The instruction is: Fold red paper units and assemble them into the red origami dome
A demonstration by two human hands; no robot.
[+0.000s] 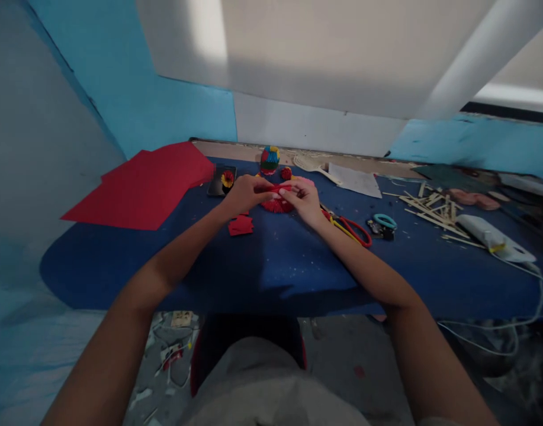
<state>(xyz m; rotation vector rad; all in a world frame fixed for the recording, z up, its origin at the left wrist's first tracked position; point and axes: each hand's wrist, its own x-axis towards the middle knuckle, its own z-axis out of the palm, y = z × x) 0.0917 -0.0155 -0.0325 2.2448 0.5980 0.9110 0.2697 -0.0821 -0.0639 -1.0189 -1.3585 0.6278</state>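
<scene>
My left hand [244, 194] and my right hand [307, 204] meet over the blue table, thumbs and fingertips closed on a small piece of red paper [278, 188]. Just beneath it lies a round red fringed paper piece [278, 206], partly covered by my fingers. Small cut red paper pieces [240, 226] lie in a pile below my left hand. Behind my hands stands a multicoloured folded-paper ball [270, 158], with a small dark red paper ball [286, 173] beside it. Something pink shows partly behind my right hand.
Large red paper sheets [142, 189] cover the table's left. A yellow-and-red paper flower [227, 178] sits on a dark phone [215, 184]. Red-handled scissors [359, 232], a teal ring [384, 221], wooden sticks [435, 210] and a white corded device [495, 238] lie right.
</scene>
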